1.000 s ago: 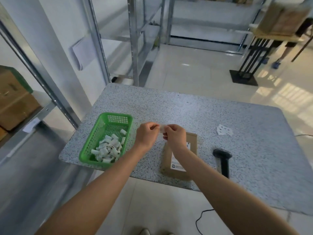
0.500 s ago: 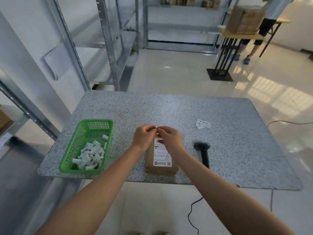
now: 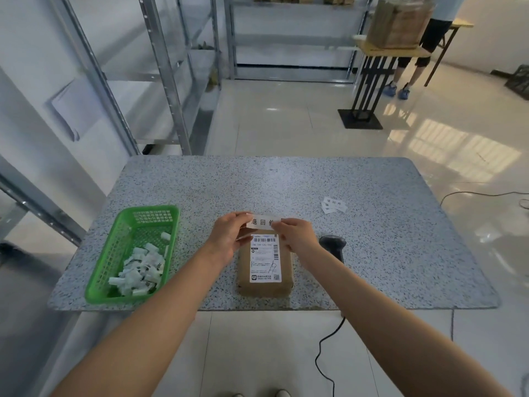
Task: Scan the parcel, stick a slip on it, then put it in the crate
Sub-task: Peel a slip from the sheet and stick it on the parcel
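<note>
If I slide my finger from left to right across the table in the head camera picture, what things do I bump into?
green basket of used white slips → left hand → brown parcel → right hand → black scanner

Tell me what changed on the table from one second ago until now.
Both hands, left hand and right hand, have drawn the slip out flat between them above the parcel. Parcel, green basket and scanner lie on the table as before.
</note>
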